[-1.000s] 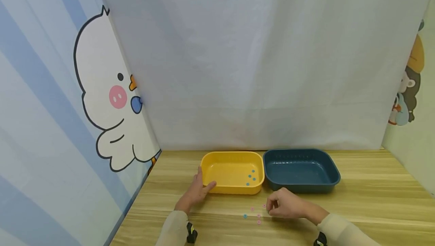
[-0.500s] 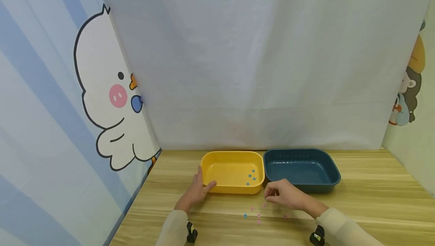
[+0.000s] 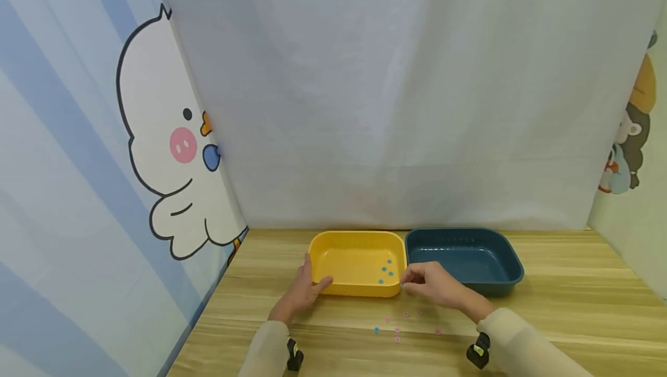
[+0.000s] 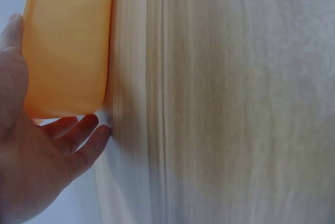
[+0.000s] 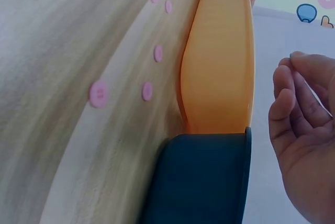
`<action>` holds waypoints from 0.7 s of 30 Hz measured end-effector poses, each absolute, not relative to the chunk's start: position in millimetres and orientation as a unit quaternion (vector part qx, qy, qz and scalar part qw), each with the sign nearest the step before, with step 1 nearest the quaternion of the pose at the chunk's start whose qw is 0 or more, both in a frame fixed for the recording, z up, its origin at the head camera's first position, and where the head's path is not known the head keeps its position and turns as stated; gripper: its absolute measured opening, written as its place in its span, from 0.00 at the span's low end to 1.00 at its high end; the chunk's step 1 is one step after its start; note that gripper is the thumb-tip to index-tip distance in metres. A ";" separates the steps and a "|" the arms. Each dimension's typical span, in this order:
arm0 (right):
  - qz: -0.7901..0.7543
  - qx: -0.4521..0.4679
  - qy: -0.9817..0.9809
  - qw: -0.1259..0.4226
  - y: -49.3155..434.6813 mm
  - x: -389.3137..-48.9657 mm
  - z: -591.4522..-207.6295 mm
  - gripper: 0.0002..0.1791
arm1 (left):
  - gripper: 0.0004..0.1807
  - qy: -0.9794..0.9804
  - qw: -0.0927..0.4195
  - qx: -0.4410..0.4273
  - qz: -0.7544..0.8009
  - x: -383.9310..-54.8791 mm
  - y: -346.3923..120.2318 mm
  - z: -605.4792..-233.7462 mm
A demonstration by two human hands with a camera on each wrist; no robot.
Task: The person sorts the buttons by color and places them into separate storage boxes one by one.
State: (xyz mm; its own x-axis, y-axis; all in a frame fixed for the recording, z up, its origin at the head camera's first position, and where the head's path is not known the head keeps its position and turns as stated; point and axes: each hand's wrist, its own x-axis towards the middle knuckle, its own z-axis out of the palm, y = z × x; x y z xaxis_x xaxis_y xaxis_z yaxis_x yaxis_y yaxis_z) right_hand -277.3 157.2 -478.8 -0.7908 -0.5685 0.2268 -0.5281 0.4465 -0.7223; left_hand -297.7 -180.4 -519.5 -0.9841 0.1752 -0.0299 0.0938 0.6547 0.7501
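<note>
A pale grey curtain [image 3: 375,105] fills the back in the head view, with a blue-striped curtain [image 3: 62,180] showing part of a cartoon duck [image 3: 156,134] on the left; on the right, a printed figure [image 3: 627,134] is cut off at the curtain's edge. Below lies a wood-grain table [image 3: 563,302]. On it a dark blue tray [image 3: 469,264] and a yellow tray [image 3: 333,264] stand side by side, the blue one's near left corner hidden behind the right hand [image 3: 435,284].

The left hand [image 3: 302,293] rests on the yellow tray's near left corner; the left wrist view shows its fingers apart, three of them by the end wall. The right hand's thumb and forefinger are together, pinching a blue button [image 3: 402,285] at the yellow tray's near right corner, almost covered in the right wrist view.

Only the head view shows the four blue buttons [image 3: 391,273] inside the yellow tray. Six pink buttons [image 5: 98,94] and a loose blue button [image 3: 377,329] lie on the table; holes are discernible in the nearest pink one from the right wrist.
</note>
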 end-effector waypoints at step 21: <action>-0.427 -0.254 0.868 -0.005 139.6 -301.9 -464.4 0.06 | 0.51 0.908 0.047 0.077 0.408 -298.0 -179.5 -519.1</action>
State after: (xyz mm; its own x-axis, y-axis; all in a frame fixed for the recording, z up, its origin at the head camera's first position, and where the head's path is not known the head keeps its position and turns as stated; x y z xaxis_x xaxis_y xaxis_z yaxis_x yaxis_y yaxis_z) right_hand -301.9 139.6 -464.4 -0.8713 -0.4362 0.2249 -0.4446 0.5075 -0.7381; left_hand -298.0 -179.5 -519.1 -0.9838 0.1778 -0.0221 0.1015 0.6547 0.7490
